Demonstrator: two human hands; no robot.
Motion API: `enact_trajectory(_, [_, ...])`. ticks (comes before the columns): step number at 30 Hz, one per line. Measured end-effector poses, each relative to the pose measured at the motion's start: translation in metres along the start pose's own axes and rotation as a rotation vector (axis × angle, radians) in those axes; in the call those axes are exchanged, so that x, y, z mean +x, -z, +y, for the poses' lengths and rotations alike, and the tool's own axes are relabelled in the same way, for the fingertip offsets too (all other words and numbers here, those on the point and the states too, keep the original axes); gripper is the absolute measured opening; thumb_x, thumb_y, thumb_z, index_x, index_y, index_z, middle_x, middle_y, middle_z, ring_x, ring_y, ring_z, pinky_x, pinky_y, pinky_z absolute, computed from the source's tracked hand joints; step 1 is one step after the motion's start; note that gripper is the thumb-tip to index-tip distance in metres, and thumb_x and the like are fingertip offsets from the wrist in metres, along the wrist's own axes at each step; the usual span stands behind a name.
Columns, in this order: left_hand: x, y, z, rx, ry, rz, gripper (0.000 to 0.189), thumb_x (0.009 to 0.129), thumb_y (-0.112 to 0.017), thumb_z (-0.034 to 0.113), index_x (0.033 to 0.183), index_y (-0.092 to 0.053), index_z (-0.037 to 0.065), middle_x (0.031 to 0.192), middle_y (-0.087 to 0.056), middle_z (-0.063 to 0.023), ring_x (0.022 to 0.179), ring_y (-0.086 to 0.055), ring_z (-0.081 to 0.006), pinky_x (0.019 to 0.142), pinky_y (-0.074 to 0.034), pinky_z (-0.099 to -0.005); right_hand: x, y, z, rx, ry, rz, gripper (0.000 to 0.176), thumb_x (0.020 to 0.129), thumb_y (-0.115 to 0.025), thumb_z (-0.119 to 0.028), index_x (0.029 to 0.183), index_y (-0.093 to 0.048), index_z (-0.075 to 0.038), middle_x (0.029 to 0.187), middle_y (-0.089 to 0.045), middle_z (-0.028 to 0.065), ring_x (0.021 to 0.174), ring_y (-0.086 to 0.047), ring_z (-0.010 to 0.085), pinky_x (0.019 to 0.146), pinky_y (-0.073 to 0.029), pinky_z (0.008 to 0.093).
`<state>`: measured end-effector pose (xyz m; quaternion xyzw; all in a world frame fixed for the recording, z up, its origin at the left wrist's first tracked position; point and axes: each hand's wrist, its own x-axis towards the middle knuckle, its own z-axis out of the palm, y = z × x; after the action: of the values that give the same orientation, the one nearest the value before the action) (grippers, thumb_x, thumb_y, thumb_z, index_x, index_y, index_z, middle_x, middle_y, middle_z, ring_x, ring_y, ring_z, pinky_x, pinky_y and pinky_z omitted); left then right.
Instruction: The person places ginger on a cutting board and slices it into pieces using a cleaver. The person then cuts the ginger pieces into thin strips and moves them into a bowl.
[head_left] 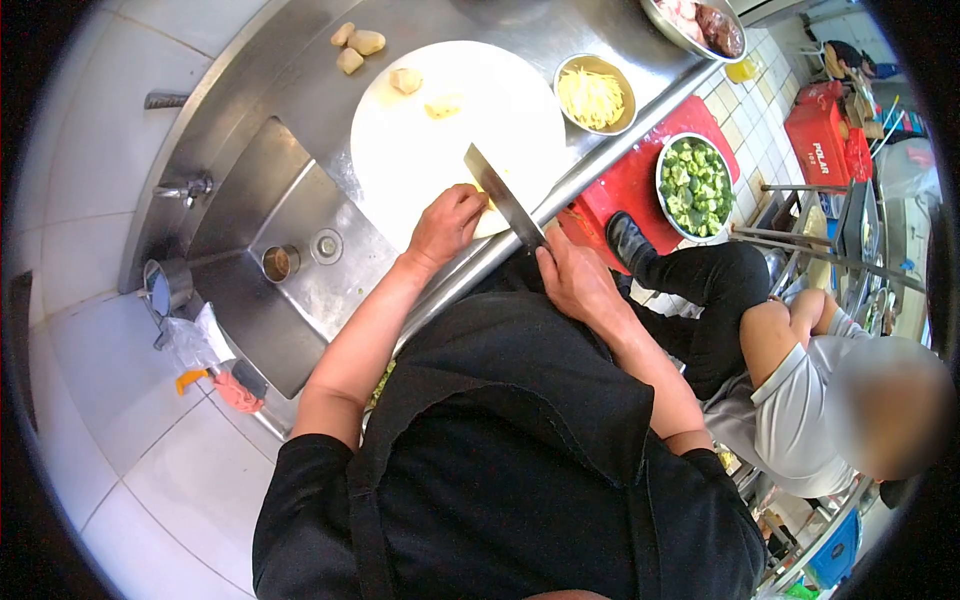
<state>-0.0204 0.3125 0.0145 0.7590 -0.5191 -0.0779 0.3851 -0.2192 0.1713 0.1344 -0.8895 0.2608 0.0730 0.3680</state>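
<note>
My right hand is wrapped round the handle of a kitchen knife, whose broad blade points away from me over the round white cutting board. My left hand is closed, fingertips curled beside the blade, pressing a pale yellow root piece that is mostly hidden by the fingers and knife. Farther up the board lie a peeled root chunk and a cut piece. Several peeled chunks rest on the steel counter behind the board.
A metal bowl of yellow shreds stands right of the board. Beyond the counter edge is a bowl of broccoli; a seated person is close on my right. The sink on the left holds a small metal cup.
</note>
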Motion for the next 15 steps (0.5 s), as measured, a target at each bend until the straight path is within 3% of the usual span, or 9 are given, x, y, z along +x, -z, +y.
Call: enact_trajectory(15, [-0.0012, 0.0, 0.0006, -0.037, 0.055, -0.032, 0.018, 0.098, -0.072, 0.013, 0.114, -0.075, 0.005, 0.112, -0.071, -0.015, 0.103, -0.071, -0.0337, 0.087, -0.06, -0.0422, 0.0027, -0.0065, -0.002, -0.062, 0.056, 0.045, 0.021, 0.105, -0.054, -0.017, 0.115, -0.05, 0.002, 0.078, -0.066, 0.0346, 0.079, -0.068, 0.055, 0.073, -0.053, 0.065])
